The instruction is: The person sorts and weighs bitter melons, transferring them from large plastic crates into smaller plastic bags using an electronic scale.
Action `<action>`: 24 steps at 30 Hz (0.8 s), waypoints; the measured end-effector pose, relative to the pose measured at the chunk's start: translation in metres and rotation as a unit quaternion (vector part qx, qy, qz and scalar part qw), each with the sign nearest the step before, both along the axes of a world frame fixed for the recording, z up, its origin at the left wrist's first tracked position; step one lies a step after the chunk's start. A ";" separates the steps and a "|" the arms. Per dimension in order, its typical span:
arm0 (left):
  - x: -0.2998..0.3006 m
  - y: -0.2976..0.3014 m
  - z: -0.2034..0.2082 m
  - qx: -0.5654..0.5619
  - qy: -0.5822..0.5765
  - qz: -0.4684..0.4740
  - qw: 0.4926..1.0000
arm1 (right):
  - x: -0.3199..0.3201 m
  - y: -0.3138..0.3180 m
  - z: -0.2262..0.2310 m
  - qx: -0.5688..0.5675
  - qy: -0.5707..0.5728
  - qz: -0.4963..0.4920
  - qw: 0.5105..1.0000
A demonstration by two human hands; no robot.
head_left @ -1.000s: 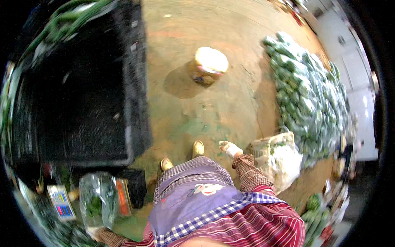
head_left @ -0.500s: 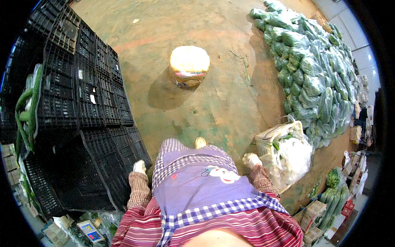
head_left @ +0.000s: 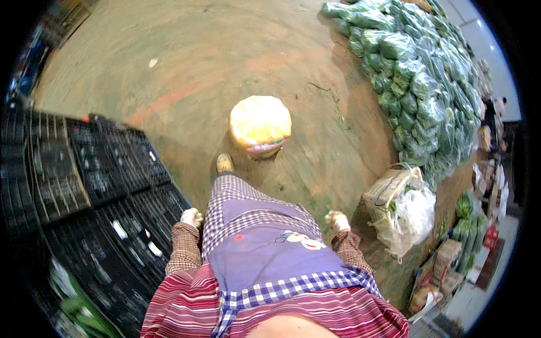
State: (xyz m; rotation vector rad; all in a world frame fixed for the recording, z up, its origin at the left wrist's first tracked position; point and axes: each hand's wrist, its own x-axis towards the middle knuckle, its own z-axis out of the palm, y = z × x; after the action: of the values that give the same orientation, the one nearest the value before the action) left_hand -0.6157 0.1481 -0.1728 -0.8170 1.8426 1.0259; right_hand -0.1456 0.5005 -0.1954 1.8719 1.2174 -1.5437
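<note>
Head view: I see nothing held in the left hand (head_left: pixel 191 218) or right hand (head_left: pixel 337 221); fingers look loosely curled, but whether clenched I can't tell. Black crates (head_left: pixel 121 197) sit left, contents unclear; right, a pale basket (head_left: pixel 384 187) holds clear plastic (head_left: pixel 416 217). One shoe (head_left: pixel 225 163) has stepped forward, bringing the round pale-topped block (head_left: pixel 260 121) closer, though well apart from both hands. Bagged greens (head_left: pixel 420 90) lie heaped beyond.

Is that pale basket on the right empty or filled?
Not empty: whitish crumpled plastic bulges out of the pale basket. How deep it goes, I cannot tell.
</note>
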 end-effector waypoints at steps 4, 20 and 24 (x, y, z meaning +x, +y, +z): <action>-0.108 0.038 0.021 0.053 0.062 -0.055 0.995 | -0.054 -0.046 0.088 -0.103 -0.041 -0.018 0.994; -0.145 0.286 0.024 0.056 -0.021 -0.330 0.942 | -0.018 -0.118 0.009 0.002 0.082 -0.569 0.818; -0.182 0.348 -0.001 0.024 0.064 -0.667 0.742 | -0.011 -0.192 0.007 -0.029 0.062 -0.679 0.731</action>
State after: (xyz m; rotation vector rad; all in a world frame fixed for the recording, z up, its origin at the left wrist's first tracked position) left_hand -0.7977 0.4960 -0.1734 0.6776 1.8515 0.1400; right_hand -0.1568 0.3087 -0.1881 2.7786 -0.5189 -2.2391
